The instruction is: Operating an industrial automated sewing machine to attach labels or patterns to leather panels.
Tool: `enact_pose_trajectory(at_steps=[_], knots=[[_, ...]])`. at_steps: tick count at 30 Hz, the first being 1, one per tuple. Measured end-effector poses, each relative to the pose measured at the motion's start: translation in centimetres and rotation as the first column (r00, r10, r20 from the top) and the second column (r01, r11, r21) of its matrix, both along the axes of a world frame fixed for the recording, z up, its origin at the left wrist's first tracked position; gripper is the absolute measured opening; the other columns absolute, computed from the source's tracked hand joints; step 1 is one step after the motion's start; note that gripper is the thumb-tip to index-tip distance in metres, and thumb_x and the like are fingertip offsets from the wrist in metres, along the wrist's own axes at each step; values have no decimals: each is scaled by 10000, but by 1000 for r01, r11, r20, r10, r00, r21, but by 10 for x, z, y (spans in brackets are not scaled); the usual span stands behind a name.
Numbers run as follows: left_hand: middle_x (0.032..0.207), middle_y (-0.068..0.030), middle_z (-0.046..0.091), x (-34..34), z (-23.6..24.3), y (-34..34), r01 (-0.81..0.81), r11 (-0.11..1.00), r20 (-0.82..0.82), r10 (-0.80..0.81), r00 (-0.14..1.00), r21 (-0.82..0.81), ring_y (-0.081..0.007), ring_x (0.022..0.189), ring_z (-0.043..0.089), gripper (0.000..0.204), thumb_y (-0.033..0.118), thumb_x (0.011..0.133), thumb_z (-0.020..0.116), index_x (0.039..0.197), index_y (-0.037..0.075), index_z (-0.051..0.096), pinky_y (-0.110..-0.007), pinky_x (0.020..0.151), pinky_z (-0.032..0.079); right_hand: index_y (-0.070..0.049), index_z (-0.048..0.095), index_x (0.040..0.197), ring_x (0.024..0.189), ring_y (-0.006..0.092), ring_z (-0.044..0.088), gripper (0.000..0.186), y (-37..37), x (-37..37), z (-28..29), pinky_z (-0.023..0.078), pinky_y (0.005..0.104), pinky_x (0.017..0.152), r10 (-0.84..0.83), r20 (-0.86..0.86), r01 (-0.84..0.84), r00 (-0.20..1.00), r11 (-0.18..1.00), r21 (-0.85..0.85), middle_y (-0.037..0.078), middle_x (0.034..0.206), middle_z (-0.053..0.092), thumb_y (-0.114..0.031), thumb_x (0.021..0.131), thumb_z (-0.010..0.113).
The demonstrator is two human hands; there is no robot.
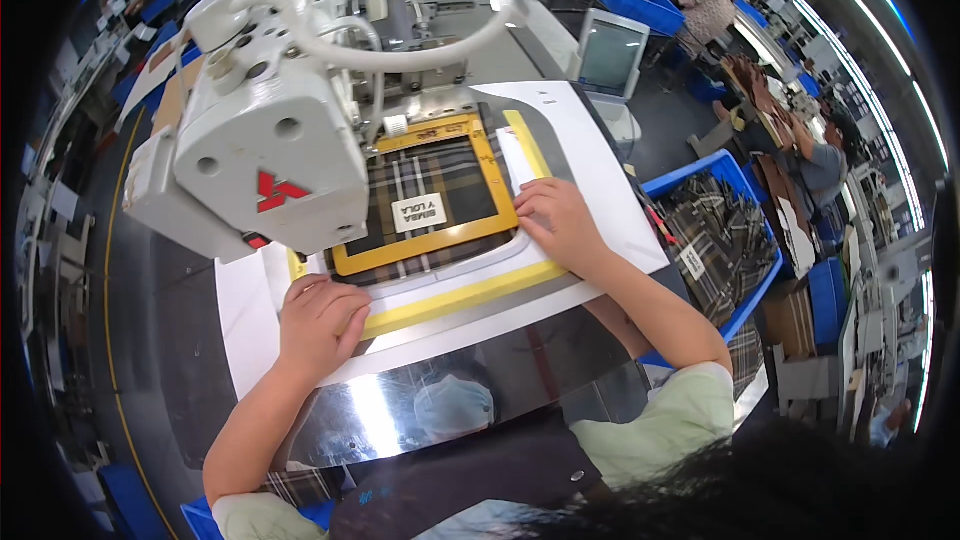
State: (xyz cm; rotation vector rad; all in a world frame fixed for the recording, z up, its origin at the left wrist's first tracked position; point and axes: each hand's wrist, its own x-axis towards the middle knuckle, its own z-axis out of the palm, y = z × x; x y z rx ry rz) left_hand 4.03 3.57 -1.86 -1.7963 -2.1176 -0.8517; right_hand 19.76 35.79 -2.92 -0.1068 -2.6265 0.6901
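Observation:
A plaid cloth panel [455,170] in brown, black and white lies flat under a yellow clamp frame [455,236] of a white sewing machine [265,155]. On the cloth sits a small pale label [418,213] with dark lettering. My left hand [322,322] rests by the frame's near left corner, fingers bent and thumb apart, nothing visible in it. At the frame's right side lies my right hand [562,228], its fingers stretched toward the cloth's edge and the frame. Under both hands is a white sheet [625,240] with yellow strips [465,301] along its guide edges.
A blue bin [745,310] at the right holds many plaid pieces [705,240], one bearing a label. The machine head overhangs the left of the work. A shiny metal plate [520,355] lies nearest me. A small screen [612,55] stands beyond; people work farther right.

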Motion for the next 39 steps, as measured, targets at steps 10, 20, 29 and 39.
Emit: enact_pose_trajectory(at_steps=[10, 20, 29, 39], knots=[[961, -117, 582, 35, 15, 3, -191, 955, 338, 261, 904, -226, -285, 844, 583, 255, 126, 780, 666, 1009, 35, 601, -371, 774, 463, -104, 677, 846, 1001, 201, 578, 121, -67, 106, 45, 394, 360, 935, 518, 190, -446, 834, 835, -321, -1, 998, 654, -186, 771, 725], [957, -117, 531, 52, 8, 68, -145, 952, 217, 207, 954, -269, -270, 873, 559, 476, 236, 759, 745, 1146, 27, 561, -367, 783, 460, -12, 488, 1278, 1018, 347, 597, 426, 83, 112, -18, 483, 442, 869, -601, 110, 572, 791, 792, 214, 182, 1165, 585, -162, 885, 553], [839, -83, 526, 58, 9, 75, -4, 951, 495, 164, 853, -309, -200, 653, 538, 347, 3, 787, 675, 1117, 53, 582, -306, 619, 463, -112, 575, 1216, 835, 296, 621, 316, 53, 90, 28, 491, 387, 714, -634, -62, 633, 771, 750, 195, 113, 979, 614, -153, 902, 561], [842, -81, 540, 70, 10, 77, 220, 934, 515, -46, 856, -282, -245, 721, 576, 222, 26, 800, 656, 1016, 66, 621, -332, 637, 479, -44, 663, 959, 714, 224, 573, 261, 29, 7, 21, 456, 337, 656, -30, 385, 85, 922, 988, -128, 104, 818, 632, -266, 826, 696]])
